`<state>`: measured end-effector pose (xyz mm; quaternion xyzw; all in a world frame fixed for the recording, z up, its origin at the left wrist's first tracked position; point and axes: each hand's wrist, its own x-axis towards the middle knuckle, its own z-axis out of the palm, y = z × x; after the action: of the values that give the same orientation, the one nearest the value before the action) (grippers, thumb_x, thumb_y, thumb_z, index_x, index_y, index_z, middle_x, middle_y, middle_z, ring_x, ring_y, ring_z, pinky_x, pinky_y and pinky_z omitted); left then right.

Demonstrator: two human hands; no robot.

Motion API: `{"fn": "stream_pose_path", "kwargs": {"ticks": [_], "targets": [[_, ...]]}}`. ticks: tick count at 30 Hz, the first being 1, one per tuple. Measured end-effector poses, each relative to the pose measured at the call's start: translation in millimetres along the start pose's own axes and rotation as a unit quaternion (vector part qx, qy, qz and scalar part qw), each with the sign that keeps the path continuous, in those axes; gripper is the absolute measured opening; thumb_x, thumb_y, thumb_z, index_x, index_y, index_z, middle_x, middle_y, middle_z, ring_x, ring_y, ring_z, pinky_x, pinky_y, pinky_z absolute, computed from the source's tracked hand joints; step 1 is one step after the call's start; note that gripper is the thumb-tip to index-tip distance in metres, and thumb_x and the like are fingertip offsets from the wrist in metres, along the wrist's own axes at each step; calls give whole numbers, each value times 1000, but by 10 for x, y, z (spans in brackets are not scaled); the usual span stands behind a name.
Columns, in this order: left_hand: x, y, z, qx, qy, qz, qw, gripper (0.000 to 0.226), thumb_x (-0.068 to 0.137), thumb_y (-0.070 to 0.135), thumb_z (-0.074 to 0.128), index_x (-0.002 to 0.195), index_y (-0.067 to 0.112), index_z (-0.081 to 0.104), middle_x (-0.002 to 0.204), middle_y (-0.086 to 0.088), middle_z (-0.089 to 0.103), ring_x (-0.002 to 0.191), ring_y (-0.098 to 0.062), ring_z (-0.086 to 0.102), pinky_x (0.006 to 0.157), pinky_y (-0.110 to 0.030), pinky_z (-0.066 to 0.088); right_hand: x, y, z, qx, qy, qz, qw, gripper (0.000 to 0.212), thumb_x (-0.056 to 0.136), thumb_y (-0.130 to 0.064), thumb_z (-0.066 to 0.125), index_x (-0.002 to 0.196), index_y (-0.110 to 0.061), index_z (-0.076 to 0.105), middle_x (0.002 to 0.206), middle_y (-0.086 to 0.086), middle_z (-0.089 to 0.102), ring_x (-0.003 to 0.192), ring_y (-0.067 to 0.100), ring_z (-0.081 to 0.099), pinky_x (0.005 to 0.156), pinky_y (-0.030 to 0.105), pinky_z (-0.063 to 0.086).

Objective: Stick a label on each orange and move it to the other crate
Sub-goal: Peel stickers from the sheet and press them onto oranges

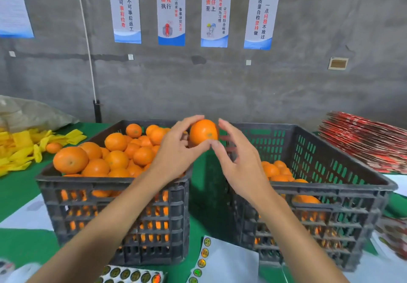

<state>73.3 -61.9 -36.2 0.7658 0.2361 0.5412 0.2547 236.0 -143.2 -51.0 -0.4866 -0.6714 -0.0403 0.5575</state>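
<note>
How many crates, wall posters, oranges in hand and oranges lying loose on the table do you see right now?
Crates: 2, the full left crate and the right crate
Blue-and-white wall posters: 5, one cut off at the left edge
Held orange: 1
Loose orange among the yellow wrappers: 1
Total: 9
</note>
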Motion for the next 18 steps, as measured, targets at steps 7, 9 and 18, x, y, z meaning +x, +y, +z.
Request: {"fn": "stream_pose_path", "kwargs": {"ticks": [7, 9, 18], "targets": [[-1111, 58, 137, 129, 24, 81, 988, 69, 86, 31, 79, 148, 19, 52, 142, 6, 58, 129, -8, 57, 99, -31, 55, -832, -191, 232, 92, 71, 43, 992, 37, 100, -34, 65, 135, -23, 61, 134, -10, 59, 127, 15, 58, 98, 39, 54], [-1395, -59, 242, 129, 1, 63, 990, 68, 86, 33, 79, 147, 21, 53, 142, 7, 57, 129, -9, 57, 97, -35, 56, -1153, -96, 276, 114, 68, 73, 988, 37, 99, -35, 66, 134, -24, 62, 135, -10, 60, 126, 19, 60, 94, 41, 56], [-2134, -700, 561, -23, -229, -215, 949, 61, 83, 48, 72, 141, 43, 54, 97, 23, 74, 82, 3, 70, 73, -13, 55, -2193, 340, 407, 131, -107, 342, 925, 59, 93, -61, 60, 146, -37, 48, 133, -17, 61, 116, 0, 61, 104, 36, 52]]}}
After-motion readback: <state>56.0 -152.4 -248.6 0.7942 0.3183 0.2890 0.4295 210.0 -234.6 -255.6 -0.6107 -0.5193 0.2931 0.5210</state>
